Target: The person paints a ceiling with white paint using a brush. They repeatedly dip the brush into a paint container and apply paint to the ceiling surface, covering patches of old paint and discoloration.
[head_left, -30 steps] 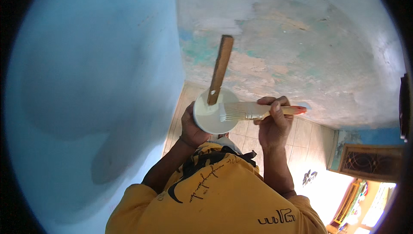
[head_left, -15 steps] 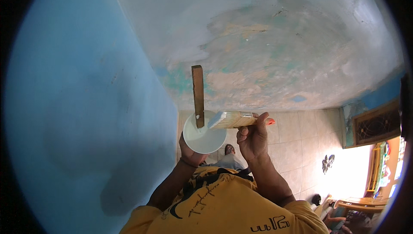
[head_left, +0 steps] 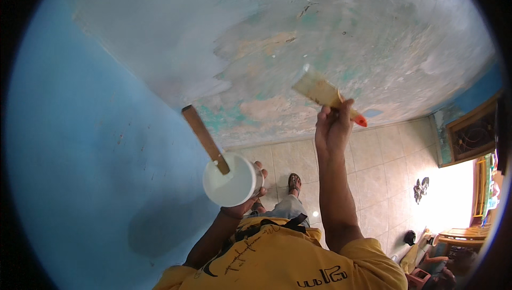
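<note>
A white tub of pale paint rests in my left hand, whose fingers wrap its side and underside. A flat wooden stick stands tilted in the tub, its lower end in the paint. Raised in front of the patchy wall, my right hand grips a wide paintbrush by its handle, which ends in a red tip. The bristles point up and left, with white paint at their end. Whether they touch the wall I cannot tell.
A blue wall runs along my left side and meets the patchy wall at a corner. Beige floor tiles lie below. At the right are a wooden-framed grille, a bright doorway and wooden furniture.
The paintbrush has left the tub's rim and moved up and right toward the wall, its bristles now angled upward. The tub has shifted slightly left and down, and its stick leans further left.
</note>
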A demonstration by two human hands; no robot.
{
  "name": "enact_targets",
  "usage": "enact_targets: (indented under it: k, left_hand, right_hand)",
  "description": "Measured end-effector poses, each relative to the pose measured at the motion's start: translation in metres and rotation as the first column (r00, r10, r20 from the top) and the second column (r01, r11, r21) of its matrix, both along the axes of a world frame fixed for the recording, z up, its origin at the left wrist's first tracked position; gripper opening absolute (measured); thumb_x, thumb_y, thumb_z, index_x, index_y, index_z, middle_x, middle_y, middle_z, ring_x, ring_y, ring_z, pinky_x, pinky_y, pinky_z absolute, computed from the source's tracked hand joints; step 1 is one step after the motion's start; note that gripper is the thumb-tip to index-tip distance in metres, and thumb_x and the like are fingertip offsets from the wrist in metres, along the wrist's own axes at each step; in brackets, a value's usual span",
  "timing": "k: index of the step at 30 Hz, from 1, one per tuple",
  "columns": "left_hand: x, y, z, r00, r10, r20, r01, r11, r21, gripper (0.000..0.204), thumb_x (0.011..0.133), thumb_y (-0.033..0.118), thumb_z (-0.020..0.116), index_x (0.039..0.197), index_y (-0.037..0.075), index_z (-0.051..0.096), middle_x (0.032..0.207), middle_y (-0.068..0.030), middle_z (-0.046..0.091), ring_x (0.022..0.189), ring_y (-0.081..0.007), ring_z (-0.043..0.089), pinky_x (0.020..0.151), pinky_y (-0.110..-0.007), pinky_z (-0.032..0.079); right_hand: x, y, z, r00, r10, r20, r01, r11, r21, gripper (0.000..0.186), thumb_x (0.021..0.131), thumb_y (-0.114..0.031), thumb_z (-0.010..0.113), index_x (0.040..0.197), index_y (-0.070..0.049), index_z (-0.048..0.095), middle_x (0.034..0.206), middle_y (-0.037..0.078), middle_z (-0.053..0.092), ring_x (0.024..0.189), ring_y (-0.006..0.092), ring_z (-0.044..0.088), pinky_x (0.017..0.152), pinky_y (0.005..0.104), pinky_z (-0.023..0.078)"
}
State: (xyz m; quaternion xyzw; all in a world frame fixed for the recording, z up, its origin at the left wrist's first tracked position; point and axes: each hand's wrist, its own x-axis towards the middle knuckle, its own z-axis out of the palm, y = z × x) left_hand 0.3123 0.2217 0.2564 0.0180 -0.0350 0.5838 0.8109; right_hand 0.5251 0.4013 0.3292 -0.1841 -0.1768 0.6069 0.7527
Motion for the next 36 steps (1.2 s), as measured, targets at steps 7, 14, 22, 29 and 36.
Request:
enact_targets:
  k: [7, 14, 22, 29, 36]
  left_hand:
    - [-0.004, -0.007, 0.002, 0.971, 0.191, -0.144, -0.202, 0.977, -0.068, 0.049, 0.100, 0.044, 0.062, 0.144, 0.025, 0.050, 0.142, -0.0143, 0.043, 0.132, -0.0342, 0.043, 0.089, -0.053, 0.056]
    - [-0.011, -0.005, -0.009, 0.940, 0.313, -0.134, -0.325, 0.942, -0.080, 0.051, 0.102, 0.046, 0.057, 0.147, 0.025, 0.048, 0.145, -0.0168, 0.041, 0.135, -0.0365, 0.042, 0.089, -0.054, 0.054]
    - [-0.028, -0.004, -0.013, 0.926, 0.342, -0.161, -0.359, 0.929, -0.088, 0.044, 0.105, 0.041, 0.053, 0.146, 0.025, 0.047, 0.143, -0.0160, 0.043, 0.135, -0.0342, 0.043, 0.087, -0.052, 0.055]
    - [-0.040, -0.018, -0.035, 0.926, 0.353, -0.135, -0.371, 0.916, -0.151, 0.051, 0.103, 0.044, 0.056, 0.148, 0.026, 0.045, 0.146, -0.0160, 0.041, 0.136, -0.0367, 0.041, 0.088, -0.055, 0.054]
    - [-0.048, -0.018, -0.046, 0.929, 0.334, -0.157, -0.353, 0.928, -0.115, 0.050, 0.103, 0.041, 0.058, 0.148, 0.025, 0.045, 0.146, -0.0158, 0.040, 0.136, -0.0347, 0.040, 0.087, -0.054, 0.053]
  right_hand:
    - [-0.013, 0.094, 0.003, 0.887, -0.220, 0.406, 0.134, 0.964, 0.230, 0.019, 0.094, -0.005, 0.072, 0.102, 0.001, 0.056, 0.092, 0.016, 0.069, 0.069, 0.0215, 0.071, 0.063, 0.0349, 0.061]
    - [0.006, 0.126, -0.022, 0.460, -0.564, 0.686, 0.265, 0.824, 0.500, 0.020, 0.092, -0.007, 0.076, 0.105, 0.002, 0.066, 0.098, 0.014, 0.072, 0.084, 0.0188, 0.071, 0.075, 0.0337, 0.060]
    - [-0.002, 0.115, -0.029, -0.107, -0.835, 0.539, 0.347, 0.477, 0.807, 0.024, 0.087, -0.007, 0.082, 0.102, -0.001, 0.065, 0.096, 0.014, 0.072, 0.089, 0.0230, 0.071, 0.076, 0.0334, 0.058]
    - [-0.127, 0.106, -0.059, -0.071, -0.859, 0.507, 0.118, 0.498, 0.859, 0.027, 0.078, -0.002, 0.086, 0.092, -0.003, 0.063, 0.098, 0.014, 0.069, 0.084, 0.0272, 0.070, 0.068, 0.0339, 0.057]
    - [-0.081, 0.125, -0.090, 0.109, -0.797, 0.594, 0.155, 0.604, 0.782, 0.022, 0.084, 0.001, 0.079, 0.103, 0.001, 0.067, 0.100, 0.014, 0.070, 0.091, 0.0243, 0.070, 0.076, 0.0328, 0.057]
